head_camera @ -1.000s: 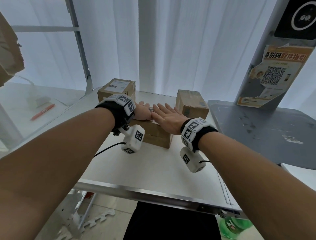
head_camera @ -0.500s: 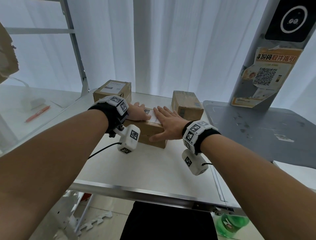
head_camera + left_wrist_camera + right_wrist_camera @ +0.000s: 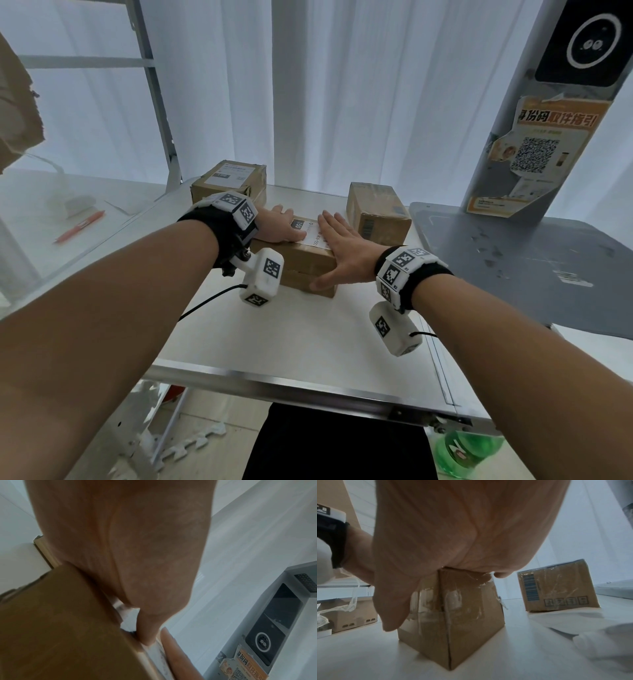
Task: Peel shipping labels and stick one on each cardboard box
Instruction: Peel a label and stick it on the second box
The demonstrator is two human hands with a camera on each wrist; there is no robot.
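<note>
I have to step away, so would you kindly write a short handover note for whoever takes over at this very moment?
Left hand: flat, pressing the label on the middle box.
Right hand: flat on the same box top, thumb down its near side.
Done: rear-left box carries a label; the middle box's label is on and being smoothed.
Left: the rear-right box shows only a printed barcode, no shipping label visible on it. No spare labels are in view on the table.

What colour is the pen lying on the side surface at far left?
The pen is orange-red, shown best in the head view.
</note>
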